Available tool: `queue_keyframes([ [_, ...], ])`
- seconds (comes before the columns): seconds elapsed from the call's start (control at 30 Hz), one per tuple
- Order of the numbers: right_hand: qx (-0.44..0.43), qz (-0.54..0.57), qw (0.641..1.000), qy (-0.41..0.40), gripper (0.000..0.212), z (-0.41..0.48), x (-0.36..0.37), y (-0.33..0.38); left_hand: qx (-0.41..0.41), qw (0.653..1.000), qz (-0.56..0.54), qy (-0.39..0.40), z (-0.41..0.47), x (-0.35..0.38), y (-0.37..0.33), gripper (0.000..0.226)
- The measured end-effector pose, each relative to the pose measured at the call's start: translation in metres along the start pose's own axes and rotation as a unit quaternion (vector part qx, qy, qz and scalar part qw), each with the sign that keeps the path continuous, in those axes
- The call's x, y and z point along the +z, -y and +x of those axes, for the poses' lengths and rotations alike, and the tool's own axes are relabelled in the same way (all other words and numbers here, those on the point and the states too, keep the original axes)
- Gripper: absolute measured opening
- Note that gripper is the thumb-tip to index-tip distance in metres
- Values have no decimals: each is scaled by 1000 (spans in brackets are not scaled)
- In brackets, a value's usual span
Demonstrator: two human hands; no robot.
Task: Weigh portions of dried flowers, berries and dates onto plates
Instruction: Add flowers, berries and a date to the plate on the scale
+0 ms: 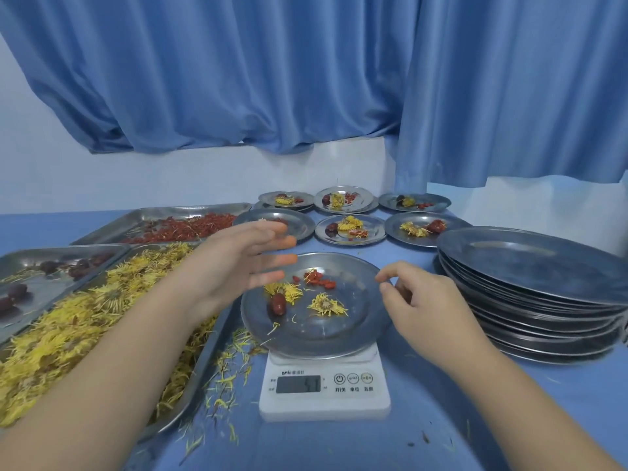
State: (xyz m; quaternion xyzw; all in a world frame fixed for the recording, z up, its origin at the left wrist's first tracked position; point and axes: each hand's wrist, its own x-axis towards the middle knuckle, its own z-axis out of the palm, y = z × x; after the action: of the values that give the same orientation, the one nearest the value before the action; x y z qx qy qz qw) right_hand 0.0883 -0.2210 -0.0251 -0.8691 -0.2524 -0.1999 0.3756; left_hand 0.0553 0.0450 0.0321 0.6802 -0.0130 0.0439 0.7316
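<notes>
Hovering over the plate [316,331] on the scale [324,389], left hand [234,266] is released; right hand [431,300] curls at the rim, grasp unclear.

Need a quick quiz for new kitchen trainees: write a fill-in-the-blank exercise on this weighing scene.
The nearest filled plate sits on a white ____. It holds two dried flowers, red berries and one reddish-brown ____. The stack of empty plates stands on the ____ side of the scale.
Missing words: scale; date; right.
</notes>
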Motion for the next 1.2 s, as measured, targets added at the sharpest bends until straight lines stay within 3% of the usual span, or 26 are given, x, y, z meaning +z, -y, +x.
queue_keyframes([
  [0.33, 146, 45, 988, 28, 12, 4, 6, -6, 67, 984, -132, -99, -27, -11, 28, 19],
  [0.47, 226, 114, 966, 56, 9, 6, 6, -7, 21, 971, -202, -125, -31, -15, 32, 15],
  [0.63, 292, 228, 923, 101, 9, 4, 2, -5, -8, 962, -253, -104, -35, -16, 30, 10],
  [0.9, 310, 347, 874, 144, 15, 1, -3, -1, -20, 957, -274, -98, -38, -13, 28, 18],
  [1.2, 290, 477, 827, 70, 30, 0, 6, 3, -18, 946, -307, -107, -41, -12, 25, 13],
])
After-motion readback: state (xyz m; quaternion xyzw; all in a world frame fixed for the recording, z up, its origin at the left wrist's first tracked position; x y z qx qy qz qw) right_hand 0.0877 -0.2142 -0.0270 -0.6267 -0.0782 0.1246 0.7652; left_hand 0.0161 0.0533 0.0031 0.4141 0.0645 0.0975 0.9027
